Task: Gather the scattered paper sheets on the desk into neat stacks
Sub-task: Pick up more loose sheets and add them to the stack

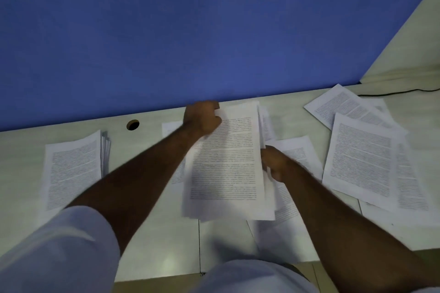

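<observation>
A bundle of printed paper sheets (pixel 226 164) is held over the middle of the pale desk (pixel 23 150). My left hand (pixel 202 118) grips its top left corner near the blue partition. My right hand (pixel 276 164) clasps its right edge. A neat stack (pixel 73 169) lies on the desk at the left. Several loose printed sheets (pixel 362 157) lie overlapped at the right, and more sheets (pixel 295 150) lie partly hidden under the held bundle.
A blue partition (pixel 190 31) rises along the desk's far edge. A round cable hole (pixel 132 124) sits in the desk left of my left hand. A black cable (pixel 404 92) runs along the far right. The desk's front edge is near my body.
</observation>
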